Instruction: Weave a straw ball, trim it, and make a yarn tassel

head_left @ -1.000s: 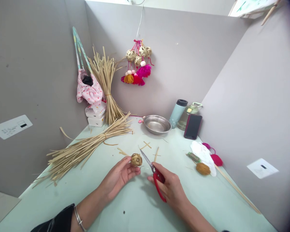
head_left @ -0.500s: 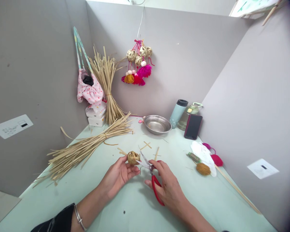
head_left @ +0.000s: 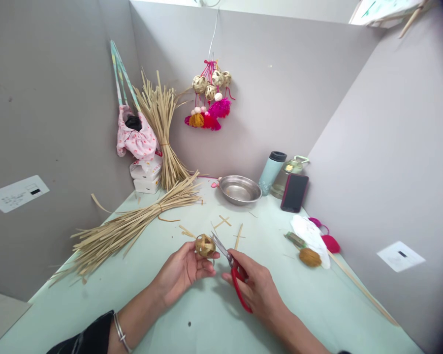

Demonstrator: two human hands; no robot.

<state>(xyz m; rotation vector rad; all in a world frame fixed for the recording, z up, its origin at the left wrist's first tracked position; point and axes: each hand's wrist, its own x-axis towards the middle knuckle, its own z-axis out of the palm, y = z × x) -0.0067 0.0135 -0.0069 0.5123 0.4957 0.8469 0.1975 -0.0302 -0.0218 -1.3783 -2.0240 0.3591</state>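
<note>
Between the thumb and fingers of my left hand (head_left: 186, 268) sits a small woven straw ball (head_left: 205, 245), with gaps in its weave. My right hand (head_left: 256, 285) grips red-handled scissors (head_left: 239, 290), fingers through the loops. The blades point up and left, nearly closed, with their tips beside the ball's right side; whether they touch it I cannot tell. Beyond the ball, cut strip pieces (head_left: 225, 221) lie on the table, two of them crossed.
A bundle of straw strips (head_left: 133, 223) lies at left; another bundle (head_left: 164, 142) stands behind it. A metal bowl (head_left: 240, 191), a tumbler (head_left: 272, 173) and a phone (head_left: 295, 193) are at the back. Yarn (head_left: 310, 257) lies right. Finished balls with tassels (head_left: 208, 93) hang above.
The scissor blades have gone from spread apart to nearly closed. My left hand has turned the ball slightly and shifted it a little right.
</note>
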